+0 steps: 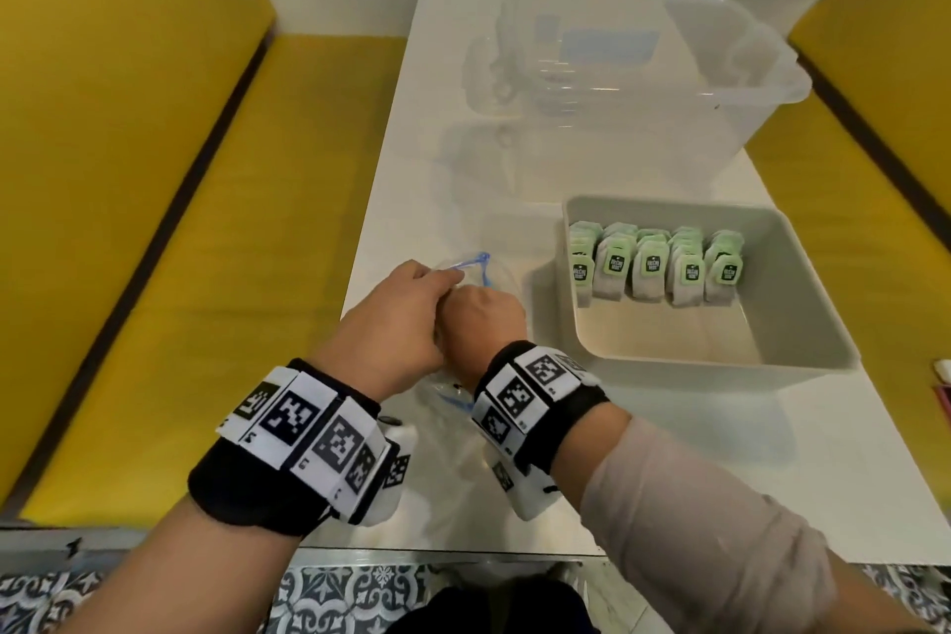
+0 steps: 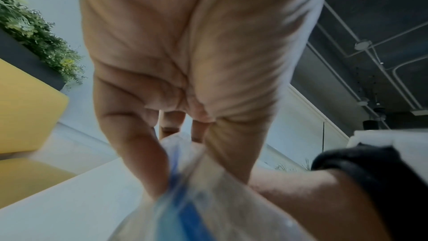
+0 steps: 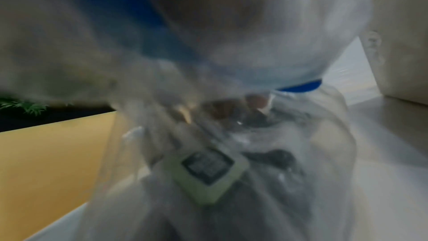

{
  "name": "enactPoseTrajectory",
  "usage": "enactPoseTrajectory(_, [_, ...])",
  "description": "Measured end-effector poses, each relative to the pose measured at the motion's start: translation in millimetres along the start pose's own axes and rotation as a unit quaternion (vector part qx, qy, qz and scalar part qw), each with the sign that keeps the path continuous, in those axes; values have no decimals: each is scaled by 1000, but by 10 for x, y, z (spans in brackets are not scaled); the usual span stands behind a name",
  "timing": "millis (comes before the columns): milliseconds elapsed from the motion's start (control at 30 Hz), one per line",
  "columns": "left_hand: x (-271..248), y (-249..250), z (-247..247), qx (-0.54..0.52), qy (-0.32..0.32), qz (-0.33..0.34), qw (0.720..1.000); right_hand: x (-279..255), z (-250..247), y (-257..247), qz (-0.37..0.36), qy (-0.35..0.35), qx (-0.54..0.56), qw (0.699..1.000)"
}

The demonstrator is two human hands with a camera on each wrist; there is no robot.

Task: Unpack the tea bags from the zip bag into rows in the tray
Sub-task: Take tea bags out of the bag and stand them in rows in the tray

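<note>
The clear zip bag (image 1: pixel 481 263) with a blue zip strip lies near the front middle of the white table (image 1: pixel 463 170). My left hand (image 1: pixel 406 319) pinches the zip bag's (image 2: pixel 197 199) rim between thumb and fingers (image 2: pixel 136 153), holding the mouth up. My right hand (image 1: pixel 483 319) is pushed into the bag, its fingers hidden. The right wrist view is blurred: through the plastic (image 3: pixel 301 153) a green-tagged tea bag (image 3: pixel 206 169) lies just below the fingertips (image 3: pixel 252 101); whether they hold it is unclear. The grey tray (image 1: pixel 720 366) at the right holds rows of upright tea bags (image 1: pixel 653 268) along its far side.
A large clear plastic bin (image 1: pixel 746 82) stands at the back right, with a stack of clear containers (image 1: pixel 540 57) to its left. Yellow benches (image 1: pixel 154 221) (image 1: pixel 885 160) run along both sides of the table. The tray's near half is bare.
</note>
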State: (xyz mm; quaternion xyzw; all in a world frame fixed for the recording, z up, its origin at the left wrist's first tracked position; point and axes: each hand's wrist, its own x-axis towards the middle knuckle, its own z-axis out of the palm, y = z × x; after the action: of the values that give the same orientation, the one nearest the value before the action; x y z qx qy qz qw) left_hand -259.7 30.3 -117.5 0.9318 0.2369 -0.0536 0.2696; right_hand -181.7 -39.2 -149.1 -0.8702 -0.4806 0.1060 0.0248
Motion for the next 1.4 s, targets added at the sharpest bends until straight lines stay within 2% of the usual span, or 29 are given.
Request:
enactPoseTrajectory(233, [56, -58, -66, -8, -6, -3, 1000, 22, -40, 157, -19, 46, -12, 999])
enactPoseTrajectory(300, [111, -82, -82, -19, -4, -13, 1000, -30, -55, 200, -12, 69, 17, 997])
enactPoseTrajectory(367, [171, -119, -94, -24, 3, -22, 999, -108, -82, 243, 13, 96, 94, 991])
enactPoseTrajectory(533, [244, -171, -89, -41, 3, -24, 999, -239, -161, 306, 91, 152, 285, 942])
enactPoseTrajectory(667, [205, -136, -139, -65, 35, -7, 997, -263, -258, 334, 90, 149, 372, 912])
enactPoseTrajectory(733, [153, -95, -207, -121, 75, 24, 989, -270, -324, 341, 84, 155, 419, 891])
enactPoseTrajectory(800, [90, -28, -275, -233, 112, 50, 965, -288, -418, 343, 80, 166, 472, 862])
enactPoseTrajectory(900, [54, 42, -317, -434, 112, 39, 893, -329, -598, 357, 73, 153, 578, 798])
enactPoseTrajectory(1033, [76, 61, -317, -597, -37, 13, 801, -361, -778, 391, 56, 140, 642, 751])
enactPoseTrajectory(1100, [84, 115, -302, -621, -63, 19, 781, -333, -795, 447, 60, 151, 635, 755])
enactPoseTrajectory(1167, [127, 192, -290, -621, -50, 22, 782, -308, -809, 529, 67, 162, 596, 784])
enactPoseTrajectory(1267, [213, 269, -271, -594, -30, 35, 803, -279, -888, 662, 64, 180, 543, 817])
enactPoseTrajectory(1400, [339, 410, -230, -561, -15, 44, 826, -259, -1048, 903, 67, 181, 538, 820])
